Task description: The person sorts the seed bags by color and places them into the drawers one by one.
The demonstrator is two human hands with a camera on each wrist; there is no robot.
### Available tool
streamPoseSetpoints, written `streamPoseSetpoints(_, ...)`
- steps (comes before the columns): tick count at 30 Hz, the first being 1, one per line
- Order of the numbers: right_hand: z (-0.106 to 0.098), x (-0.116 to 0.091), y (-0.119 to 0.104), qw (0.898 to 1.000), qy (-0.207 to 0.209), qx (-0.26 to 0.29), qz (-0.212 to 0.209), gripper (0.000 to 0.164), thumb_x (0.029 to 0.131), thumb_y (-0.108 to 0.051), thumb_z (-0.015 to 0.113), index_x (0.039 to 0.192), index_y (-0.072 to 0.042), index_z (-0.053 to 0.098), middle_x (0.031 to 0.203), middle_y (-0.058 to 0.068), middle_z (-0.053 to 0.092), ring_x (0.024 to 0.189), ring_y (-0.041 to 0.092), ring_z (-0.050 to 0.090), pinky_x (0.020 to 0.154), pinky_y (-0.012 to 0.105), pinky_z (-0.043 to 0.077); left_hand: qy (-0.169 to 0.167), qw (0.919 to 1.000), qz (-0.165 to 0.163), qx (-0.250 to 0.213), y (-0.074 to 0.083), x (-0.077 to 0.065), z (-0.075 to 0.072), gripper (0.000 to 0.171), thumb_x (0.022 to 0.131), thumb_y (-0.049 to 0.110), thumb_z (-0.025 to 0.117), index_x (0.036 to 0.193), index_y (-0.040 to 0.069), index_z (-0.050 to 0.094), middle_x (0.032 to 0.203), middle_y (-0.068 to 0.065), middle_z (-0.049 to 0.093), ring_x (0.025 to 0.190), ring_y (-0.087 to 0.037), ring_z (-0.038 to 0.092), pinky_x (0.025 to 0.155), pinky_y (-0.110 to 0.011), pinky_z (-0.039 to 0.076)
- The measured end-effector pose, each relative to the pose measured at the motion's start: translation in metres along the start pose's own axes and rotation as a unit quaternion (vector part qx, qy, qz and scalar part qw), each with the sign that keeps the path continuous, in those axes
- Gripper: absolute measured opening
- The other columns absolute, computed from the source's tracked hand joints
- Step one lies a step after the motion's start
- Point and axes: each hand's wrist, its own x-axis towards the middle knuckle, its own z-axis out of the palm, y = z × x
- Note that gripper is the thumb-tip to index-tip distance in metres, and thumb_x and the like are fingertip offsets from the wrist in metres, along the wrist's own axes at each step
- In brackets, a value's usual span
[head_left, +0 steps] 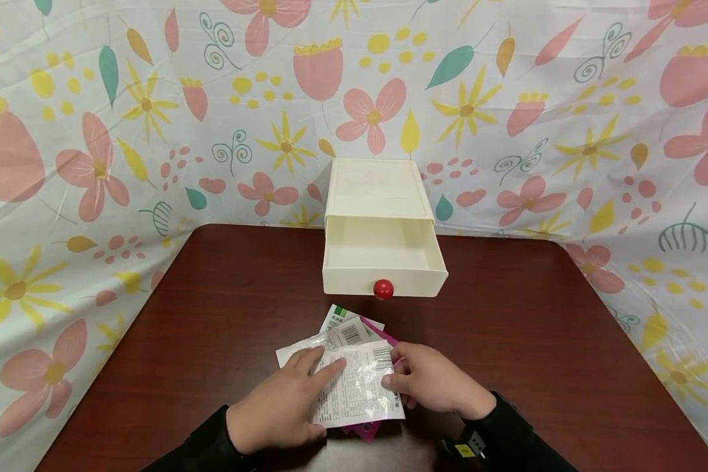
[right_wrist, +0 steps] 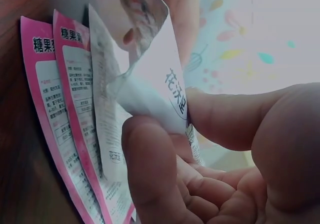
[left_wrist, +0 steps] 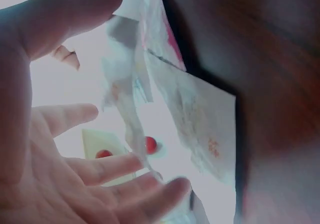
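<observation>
A white printed packet [head_left: 360, 393] with a barcode lies uppermost in a small fanned pile on the brown table. My right hand [head_left: 433, 380] pinches its right edge between thumb and index finger; the right wrist view shows that edge bent up, with green lettering. My left hand [head_left: 280, 406] lies along the packet's left side, fingers extended and spread in the left wrist view. Beneath are another white packet [head_left: 301, 347] with a barcode and a green-marked one [head_left: 337, 317]. Two pink-bordered packets [right_wrist: 42, 94] overlap under the white ones, mostly hidden in the head view.
Beyond the pile stands a cream box [head_left: 377, 190] with its drawer [head_left: 354, 280] pulled out, a red round knob [head_left: 383, 289] on the front. A flower-patterned cloth [head_left: 212, 105] hangs behind and at both sides of the brown table [head_left: 224, 295].
</observation>
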Motion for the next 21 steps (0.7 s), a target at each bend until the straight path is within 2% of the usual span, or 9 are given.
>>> streamPoseSetpoints(5, -0.005, -0.006, -0.003, 1.0, -0.002, 0.008, 0.007, 0.028, 0.093, -0.021, 0.073, 0.103, -0.003, 0.055, 0.069, 0.001, 0.065, 0.052, 0.022, 0.06, 0.048, 0.037, 0.052, 0.029, 0.9988, 0.014, -0.036, 0.0, -0.003, -0.006, 0.093, 0.073, 0.037, 0.087, 0.152, 0.015, 0.043, 0.152, -0.018, 0.035, 0.138, -0.029, 0.035, 0.102, -0.038, 0.044)
streamPoseSetpoints(10, -0.011, -0.014, -0.007, 1.0, -0.008, 0.021, 0.008, 0.03, 0.092, -0.025, 0.074, 0.099, -0.003, 0.054, 0.07, 0.003, 0.066, 0.053, 0.024, 0.062, 0.05, 0.046, 0.055, 0.031, 0.9979, 0.029, -0.05, 0.002, -0.009, -0.016, 0.087, 0.078, 0.037, 0.085, 0.151, 0.016, 0.044, 0.157, -0.014, 0.03, 0.141, -0.028, 0.032, 0.103, -0.038, 0.043)
streamPoseSetpoints(15, -0.017, -0.023, -0.011, 0.998, -0.017, 0.057, 0.002, 0.033, 0.091, -0.025, 0.076, 0.098, -0.002, 0.053, 0.071, 0.007, 0.067, 0.053, 0.026, 0.062, 0.049, 0.048, 0.054, 0.07, 0.9918, 0.075, -0.076, 0.0, -0.016, -0.026, 0.079, 0.077, 0.032, 0.086, 0.146, 0.018, 0.051, 0.158, -0.007, 0.03, 0.143, -0.026, 0.031, 0.103, -0.038, 0.043)
streamPoseSetpoints(21, -0.024, -0.032, -0.016, 0.994, -0.04, 0.105, -0.007, 0.032, 0.092, -0.021, 0.074, 0.106, 0.0, 0.054, 0.075, 0.011, 0.068, 0.056, 0.029, 0.062, 0.048, 0.043, 0.054, 0.113, 0.9818, 0.129, -0.082, -0.002, -0.025, -0.037, 0.069, 0.082, 0.037, 0.083, 0.142, 0.017, 0.055, 0.159, -0.006, 0.029, 0.145, -0.029, 0.027, 0.103, -0.042, 0.044)
